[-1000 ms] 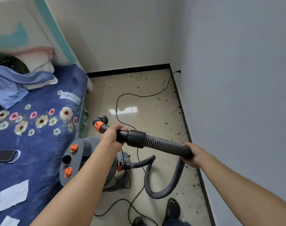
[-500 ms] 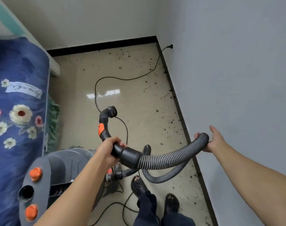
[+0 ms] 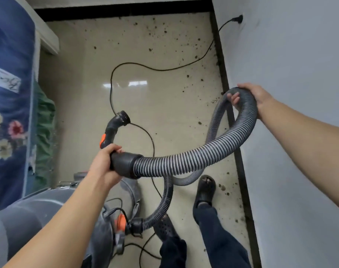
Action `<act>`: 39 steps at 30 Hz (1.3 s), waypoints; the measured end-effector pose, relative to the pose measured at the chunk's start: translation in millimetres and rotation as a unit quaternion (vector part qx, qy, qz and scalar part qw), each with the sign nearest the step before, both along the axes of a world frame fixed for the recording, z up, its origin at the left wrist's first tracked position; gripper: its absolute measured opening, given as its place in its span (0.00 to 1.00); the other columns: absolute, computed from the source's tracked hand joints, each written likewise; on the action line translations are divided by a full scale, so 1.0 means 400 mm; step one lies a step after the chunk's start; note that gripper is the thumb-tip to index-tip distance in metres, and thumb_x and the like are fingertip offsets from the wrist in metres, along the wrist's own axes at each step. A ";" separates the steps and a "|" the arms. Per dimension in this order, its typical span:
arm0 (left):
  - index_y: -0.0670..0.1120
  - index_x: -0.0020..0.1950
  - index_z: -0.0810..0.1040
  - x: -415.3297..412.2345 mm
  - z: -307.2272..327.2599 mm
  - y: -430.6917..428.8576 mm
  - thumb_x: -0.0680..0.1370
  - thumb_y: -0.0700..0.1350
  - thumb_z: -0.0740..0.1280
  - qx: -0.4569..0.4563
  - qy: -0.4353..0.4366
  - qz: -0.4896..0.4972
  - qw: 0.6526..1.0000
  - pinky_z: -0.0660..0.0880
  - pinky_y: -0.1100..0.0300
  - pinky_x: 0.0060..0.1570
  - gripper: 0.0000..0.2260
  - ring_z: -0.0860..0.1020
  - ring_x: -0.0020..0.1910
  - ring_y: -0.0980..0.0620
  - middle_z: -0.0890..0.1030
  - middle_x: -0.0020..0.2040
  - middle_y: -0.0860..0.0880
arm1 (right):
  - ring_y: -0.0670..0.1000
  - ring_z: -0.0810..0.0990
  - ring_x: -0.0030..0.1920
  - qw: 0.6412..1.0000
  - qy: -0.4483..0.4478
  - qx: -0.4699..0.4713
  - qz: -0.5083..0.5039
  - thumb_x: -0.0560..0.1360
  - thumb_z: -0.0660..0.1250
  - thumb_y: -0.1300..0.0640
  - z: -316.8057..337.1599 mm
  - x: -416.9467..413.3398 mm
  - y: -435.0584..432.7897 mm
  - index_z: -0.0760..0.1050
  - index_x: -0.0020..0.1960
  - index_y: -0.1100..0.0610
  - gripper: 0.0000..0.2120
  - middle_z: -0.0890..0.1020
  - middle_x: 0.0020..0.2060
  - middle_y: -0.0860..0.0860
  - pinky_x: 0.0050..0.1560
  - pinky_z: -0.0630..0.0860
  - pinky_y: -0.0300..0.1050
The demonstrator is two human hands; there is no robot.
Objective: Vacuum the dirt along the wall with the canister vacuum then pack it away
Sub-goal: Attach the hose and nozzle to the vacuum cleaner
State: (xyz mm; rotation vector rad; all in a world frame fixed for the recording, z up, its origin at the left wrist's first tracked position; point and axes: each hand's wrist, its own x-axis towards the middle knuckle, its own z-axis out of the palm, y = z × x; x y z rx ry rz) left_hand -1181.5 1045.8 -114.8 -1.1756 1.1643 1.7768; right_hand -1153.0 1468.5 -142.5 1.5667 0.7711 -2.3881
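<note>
The ribbed grey hose [image 3: 184,161] hangs in the air in front of the person, bent into a loop above the floor [image 3: 164,113]. Its curved black handle [image 3: 112,130], with an orange button and a round brush tip, points up and away. The left hand [image 3: 104,161] grips the handle where it meets the black cuff, fingers wrapped round it. The right hand [image 3: 255,99] holds the top of the loop near the wall [image 3: 290,55], with its fingers curled over the hose and the fingertips [image 3: 235,97] showing on the inner side. From the loop the hose drops down and joins an orange fitting [image 3: 119,223] on the grey canister vacuum [image 3: 48,219], which stands on the floor at lower left, below the left forearm.

A black power cord [image 3: 126,63] snakes across the floor to a plug [image 3: 237,19] in the wall. Dark specks of dirt [image 3: 221,187] lie scattered over the floor, thickest along the black baseboard [image 3: 222,74]. The person's 2 feet in dark sandals [image 3: 205,188] stand between the vacuum and the wall. A bed with a blue floral cover [image 3: 10,55] runs along the left edge.
</note>
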 end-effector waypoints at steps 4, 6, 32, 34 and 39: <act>0.41 0.47 0.77 -0.113 0.006 0.105 0.71 0.35 0.62 0.055 0.001 0.121 0.991 0.80 0.59 0.36 0.07 0.80 0.29 0.49 0.80 0.37 0.45 | 0.49 0.78 0.31 0.993 -0.059 0.018 0.097 0.73 0.68 0.56 -0.001 -0.119 0.004 0.69 0.56 0.62 0.16 0.78 0.39 0.54 0.28 0.80 0.41; 0.39 0.47 0.77 -0.184 0.007 0.151 0.66 0.36 0.65 0.036 0.020 0.178 0.983 0.81 0.54 0.42 0.11 0.82 0.39 0.47 0.82 0.45 0.44 | 0.51 0.80 0.38 0.989 -0.087 0.051 0.113 0.73 0.69 0.56 -0.008 -0.158 0.008 0.72 0.51 0.59 0.11 0.79 0.42 0.55 0.34 0.83 0.44; 0.49 0.49 0.76 0.108 -0.636 0.130 0.59 0.45 0.75 -0.141 0.065 -0.508 0.847 0.80 0.55 0.39 0.20 0.80 0.35 0.51 0.83 0.40 0.46 | 0.50 0.83 0.39 0.913 -0.116 0.215 0.326 0.81 0.63 0.52 -0.494 -0.369 -0.273 0.75 0.52 0.57 0.08 0.81 0.44 0.56 0.36 0.80 0.42; 0.50 0.45 0.75 0.096 -0.577 0.133 0.59 0.46 0.73 -0.144 0.114 -0.518 0.835 0.77 0.53 0.36 0.17 0.77 0.33 0.52 0.81 0.36 0.49 | 0.50 0.82 0.34 0.878 -0.156 0.199 0.407 0.80 0.64 0.53 -0.505 -0.276 -0.332 0.76 0.48 0.58 0.08 0.82 0.40 0.56 0.31 0.79 0.42; 0.53 0.43 0.71 0.056 -0.485 0.112 0.59 0.50 0.72 -0.194 0.170 -0.533 0.806 0.75 0.53 0.33 0.16 0.77 0.30 0.53 0.77 0.31 0.54 | 0.53 0.80 0.36 0.800 -0.206 0.354 0.439 0.74 0.69 0.51 -0.500 -0.135 -0.470 0.77 0.40 0.59 0.12 0.82 0.41 0.57 0.34 0.73 0.44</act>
